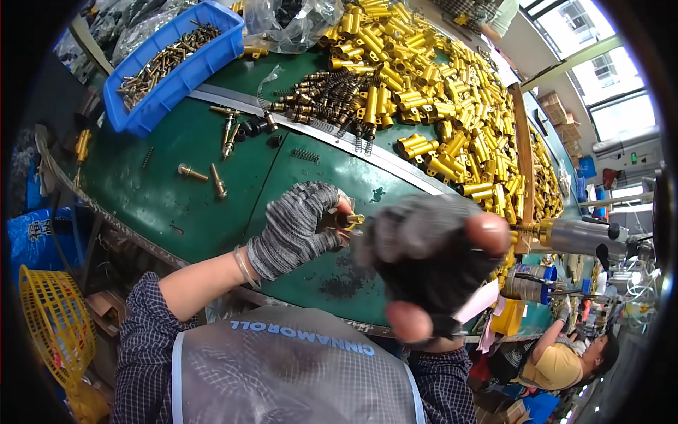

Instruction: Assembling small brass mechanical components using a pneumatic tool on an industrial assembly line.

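Note:
My left hand (296, 230), in a grey knit fingerless glove, pinches a short gold metal sleeve (351, 220) above the green tabletop (219, 152). The sleeve's end points to the right, and the fingers hide part of it. Raised close to the camera, my right hand (438, 254) in a dark and grey glove is smeared by motion. Whether it holds anything does not show. Beyond my left hand lie a loose spring (305, 155) and two brass pins (217, 181). A heap of gold metal sleeves (438, 92) covers the far right of the bench.
A blue bin (173, 81) of small metal pins stands at the far left. Dark spring-fitted rods (332, 95) lie beside a metal strip (339, 139). At the right are a metal cylinder tool (579, 237), a wire spool (526, 285) and another person (565, 360). A yellow basket (56, 321) sits low left.

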{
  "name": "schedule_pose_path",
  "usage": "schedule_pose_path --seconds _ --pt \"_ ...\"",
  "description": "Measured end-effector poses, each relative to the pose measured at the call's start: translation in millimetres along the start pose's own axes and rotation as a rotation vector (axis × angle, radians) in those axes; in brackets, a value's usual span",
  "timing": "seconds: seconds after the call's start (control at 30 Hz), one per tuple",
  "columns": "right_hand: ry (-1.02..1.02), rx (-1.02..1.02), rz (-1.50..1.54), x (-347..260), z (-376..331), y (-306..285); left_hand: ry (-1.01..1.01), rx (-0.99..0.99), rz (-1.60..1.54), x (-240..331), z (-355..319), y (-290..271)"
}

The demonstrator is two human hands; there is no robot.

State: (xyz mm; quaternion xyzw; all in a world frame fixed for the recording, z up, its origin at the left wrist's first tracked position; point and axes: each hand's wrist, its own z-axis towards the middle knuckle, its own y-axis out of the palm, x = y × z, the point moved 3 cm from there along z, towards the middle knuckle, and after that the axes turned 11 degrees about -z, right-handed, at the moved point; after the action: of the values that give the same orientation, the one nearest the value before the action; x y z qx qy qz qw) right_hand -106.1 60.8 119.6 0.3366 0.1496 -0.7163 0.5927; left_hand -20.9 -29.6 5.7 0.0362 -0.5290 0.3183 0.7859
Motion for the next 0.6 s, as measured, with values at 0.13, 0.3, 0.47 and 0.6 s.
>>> schedule_pose_path --seconds 0.13,0.3,0.47,0.6 --pt "-0.004 -0.387 -0.335 15.7 2.4 7.5 0.049 0.082 0.171 22.0 7.6 -5.6" --pt "0.0 -0.416 -0.441 20.8 0.2 7.0 -0.039 0.147 0.036 13.6 2.1 -4.0" --pt "-0.066 0.209 -0.227 -27.7 17.4 1.1 -0.056 0.016 -0.028 19.8 10.1 -6.9" --pt "0.018 -0.548 -1.51 -2.2 6.7 -19.1 -0.067 0.051 -0.036 23.3 12.8 -7.7"
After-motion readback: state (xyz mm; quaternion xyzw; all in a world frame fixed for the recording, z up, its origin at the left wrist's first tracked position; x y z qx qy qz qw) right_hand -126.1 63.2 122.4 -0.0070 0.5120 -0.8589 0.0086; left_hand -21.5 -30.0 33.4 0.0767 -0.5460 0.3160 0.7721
